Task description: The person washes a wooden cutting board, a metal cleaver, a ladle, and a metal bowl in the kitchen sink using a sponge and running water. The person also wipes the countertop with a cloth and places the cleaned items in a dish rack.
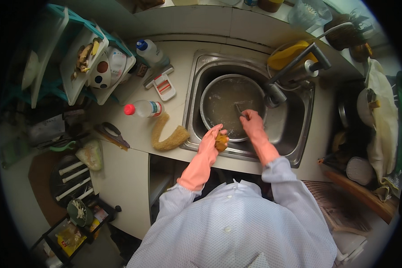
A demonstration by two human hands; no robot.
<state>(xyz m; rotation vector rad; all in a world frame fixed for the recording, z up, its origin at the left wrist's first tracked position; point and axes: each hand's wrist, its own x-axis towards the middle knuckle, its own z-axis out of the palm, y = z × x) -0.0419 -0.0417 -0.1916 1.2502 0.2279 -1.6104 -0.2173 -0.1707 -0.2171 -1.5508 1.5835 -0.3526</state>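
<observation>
Both my hands wear pink rubber gloves. My left hand [206, 144], just over the sink's front rim, is closed around a yellowish-brown lump [222, 141], perhaps a sponge or scrubber. My right hand [253, 123] grips a thin dark utensil [238, 109] whose lower end dips into cloudy water; that end is hard to make out. The water fills a round metal basin [201, 100] standing in the left part of the stainless-steel sink [191, 82]. A grey faucet [277, 95] reaches over the basin's right side.
Left of the sink lie a bent loofah [169, 144], a red-capped plastic bottle [142, 109], a red-and-white peeler-like tool [164, 87] and scissors [110, 132]. A blue-capped bottle [151, 52] stands behind. A turquoise rack [80, 16] holds dishes. Behind the faucet sits a yellow container [286, 57].
</observation>
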